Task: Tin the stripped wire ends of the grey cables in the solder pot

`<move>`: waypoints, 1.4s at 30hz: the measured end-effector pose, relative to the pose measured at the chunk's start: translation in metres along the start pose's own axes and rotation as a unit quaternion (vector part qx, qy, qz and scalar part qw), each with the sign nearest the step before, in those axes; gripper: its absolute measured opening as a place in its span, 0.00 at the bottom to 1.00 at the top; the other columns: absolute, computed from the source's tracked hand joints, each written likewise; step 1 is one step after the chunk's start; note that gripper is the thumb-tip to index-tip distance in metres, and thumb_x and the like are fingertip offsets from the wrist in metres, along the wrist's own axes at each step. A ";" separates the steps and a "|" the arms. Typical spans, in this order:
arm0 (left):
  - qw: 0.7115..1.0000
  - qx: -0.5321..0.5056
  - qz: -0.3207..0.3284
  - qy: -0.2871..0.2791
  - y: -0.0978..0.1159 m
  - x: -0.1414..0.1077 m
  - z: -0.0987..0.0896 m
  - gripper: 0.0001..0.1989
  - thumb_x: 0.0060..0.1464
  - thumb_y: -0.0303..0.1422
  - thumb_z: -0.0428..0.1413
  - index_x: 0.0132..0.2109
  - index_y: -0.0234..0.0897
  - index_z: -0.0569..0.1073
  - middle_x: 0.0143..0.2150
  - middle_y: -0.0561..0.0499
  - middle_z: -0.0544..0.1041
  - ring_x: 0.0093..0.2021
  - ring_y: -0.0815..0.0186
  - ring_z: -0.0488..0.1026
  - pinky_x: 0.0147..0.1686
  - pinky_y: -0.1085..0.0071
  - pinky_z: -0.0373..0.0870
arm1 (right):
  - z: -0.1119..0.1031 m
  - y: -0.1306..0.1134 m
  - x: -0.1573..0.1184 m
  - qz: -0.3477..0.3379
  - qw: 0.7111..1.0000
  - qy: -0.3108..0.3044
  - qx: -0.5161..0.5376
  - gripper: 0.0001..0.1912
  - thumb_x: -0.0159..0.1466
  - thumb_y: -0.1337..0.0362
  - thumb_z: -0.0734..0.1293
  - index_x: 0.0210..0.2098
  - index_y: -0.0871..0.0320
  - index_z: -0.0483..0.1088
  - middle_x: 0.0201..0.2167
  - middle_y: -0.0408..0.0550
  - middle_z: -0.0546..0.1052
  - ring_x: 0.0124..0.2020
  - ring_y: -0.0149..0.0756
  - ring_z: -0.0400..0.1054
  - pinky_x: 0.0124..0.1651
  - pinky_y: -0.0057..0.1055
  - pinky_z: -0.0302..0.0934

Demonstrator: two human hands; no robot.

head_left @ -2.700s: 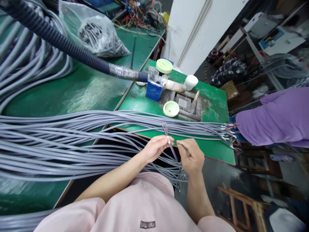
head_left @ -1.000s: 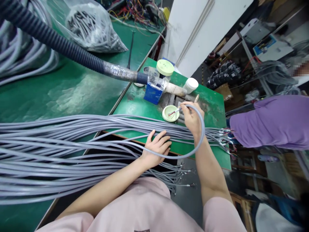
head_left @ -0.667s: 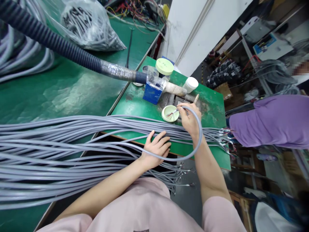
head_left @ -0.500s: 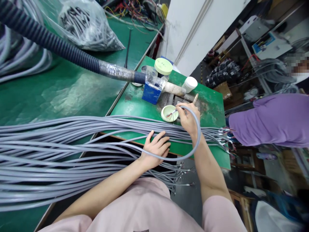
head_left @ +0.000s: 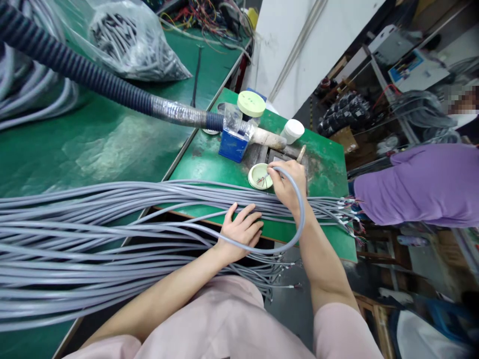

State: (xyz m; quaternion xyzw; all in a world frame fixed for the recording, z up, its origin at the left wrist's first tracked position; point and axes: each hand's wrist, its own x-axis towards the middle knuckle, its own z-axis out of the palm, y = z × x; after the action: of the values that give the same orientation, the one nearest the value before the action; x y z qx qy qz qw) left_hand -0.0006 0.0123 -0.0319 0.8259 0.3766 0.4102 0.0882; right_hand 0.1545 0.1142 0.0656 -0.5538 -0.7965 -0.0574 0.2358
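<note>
My right hand (head_left: 290,184) pinches one grey cable (head_left: 299,219) near its end. The cable's thin stripped wires reach into a small pale round dish (head_left: 261,176). From there the cable loops down and back over my left hand (head_left: 241,232). That hand lies with fingers spread on a bundle of grey cables (head_left: 179,192) that runs across the green table. More grey cables (head_left: 93,269) lie below my left forearm, their stripped ends hanging past the table edge.
A ribbed dark hose (head_left: 123,89) ends in a pale nozzle beside a blue box (head_left: 232,144). Near it are a white cup (head_left: 292,130) and a yellow-green lid (head_left: 251,103). A plastic bag (head_left: 138,40) lies behind. A person in purple (head_left: 415,184) is at the right.
My right hand and the cable end have shifted slightly left and down, with the wires deeper over the dish. My left hand stays on the bundle.
</note>
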 end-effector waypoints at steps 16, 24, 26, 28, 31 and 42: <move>0.999 -0.019 -0.014 -0.049 0.002 0.003 -0.007 0.10 0.57 0.30 0.53 0.45 0.40 0.75 0.51 0.48 0.77 0.62 0.55 0.63 0.64 0.48 0.41 | -0.036 0.060 0.019 0.081 0.988 0.130 -0.034 0.11 0.65 0.60 0.60 0.33 0.54 0.72 0.32 0.44 0.78 0.36 0.38 0.68 0.43 0.34 0.60; 1.000 -0.011 -0.001 -0.023 0.000 0.000 -0.004 0.10 0.56 0.30 0.54 0.46 0.40 0.75 0.51 0.49 0.77 0.62 0.56 0.63 0.65 0.50 0.41 | -0.007 0.092 0.027 0.115 0.988 0.084 -0.052 0.12 0.63 0.61 0.59 0.33 0.55 0.72 0.31 0.48 0.78 0.36 0.42 0.68 0.43 0.36 0.60; 1.000 -0.007 -0.002 -0.024 0.001 0.000 -0.004 0.10 0.56 0.31 0.54 0.45 0.40 0.75 0.51 0.49 0.77 0.62 0.56 0.63 0.65 0.50 0.41 | -0.003 0.096 0.028 0.120 0.988 0.074 -0.060 0.11 0.63 0.61 0.58 0.33 0.55 0.72 0.32 0.48 0.78 0.36 0.42 0.68 0.43 0.36 0.60; 1.000 -0.004 -0.001 -0.025 0.001 0.000 -0.004 0.10 0.56 0.31 0.54 0.45 0.40 0.75 0.50 0.49 0.77 0.62 0.56 0.63 0.65 0.50 0.41 | 0.001 0.099 0.028 0.123 0.988 0.067 -0.062 0.11 0.63 0.61 0.58 0.33 0.55 0.72 0.32 0.48 0.78 0.36 0.42 0.68 0.43 0.36 0.60; 1.000 -0.002 -0.002 -0.025 0.000 0.000 -0.004 0.10 0.56 0.31 0.54 0.45 0.40 0.75 0.50 0.48 0.78 0.62 0.56 0.63 0.65 0.50 0.41 | 0.005 0.101 0.028 0.130 0.988 0.061 -0.062 0.12 0.63 0.60 0.58 0.33 0.54 0.72 0.33 0.48 0.78 0.36 0.42 0.68 0.42 0.36 0.60; 1.000 -0.008 -0.005 -0.028 0.001 0.000 -0.004 0.11 0.56 0.30 0.53 0.46 0.40 0.75 0.50 0.47 0.77 0.62 0.55 0.63 0.65 0.49 0.41 | 0.007 0.102 0.029 0.123 0.989 0.062 -0.056 0.11 0.62 0.61 0.59 0.33 0.55 0.73 0.32 0.48 0.79 0.35 0.42 0.68 0.42 0.36 0.61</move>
State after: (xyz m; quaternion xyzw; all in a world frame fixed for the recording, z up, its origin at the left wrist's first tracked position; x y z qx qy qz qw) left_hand -0.0030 0.0111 -0.0295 0.8344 0.3749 0.3894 0.1072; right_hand 0.2371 0.1798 0.0551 -0.6551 -0.7019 -0.1066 0.2585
